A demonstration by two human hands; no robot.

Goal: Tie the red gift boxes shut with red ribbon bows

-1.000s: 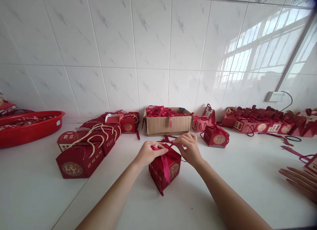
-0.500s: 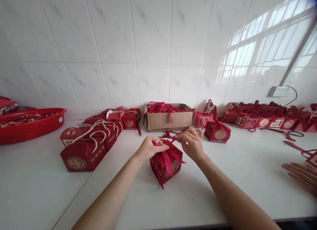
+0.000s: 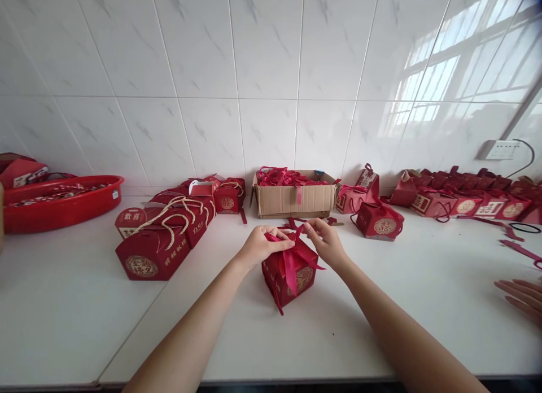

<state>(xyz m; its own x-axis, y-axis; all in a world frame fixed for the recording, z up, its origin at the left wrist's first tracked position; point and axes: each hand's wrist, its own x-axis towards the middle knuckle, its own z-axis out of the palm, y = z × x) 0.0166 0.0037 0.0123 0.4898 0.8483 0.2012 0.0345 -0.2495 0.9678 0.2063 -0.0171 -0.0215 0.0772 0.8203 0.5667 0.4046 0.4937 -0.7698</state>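
Pinching a red ribbon from both sides, the two hands are busy at the top of a red box in the head view. That box sits on the white table, roughly mid-frame and turned corner-on, so take it as the clock's centre. Left hand is up at 11 o'clock, thumb and fingers clamped on the ribbon; right hand is at about 1, fingertips gripping another bit of it. Ribbon tails hang down over the box.

Straight up at 12 there's a cardboard carton heaped with loose ribbons. Rope-handled boxes sit around 9 to 10, with a red basin farther out that way. Another medallion box is near 2. Somebody else's hand pokes in around 3, fingers stretched out; can't tell if it's holding anything.
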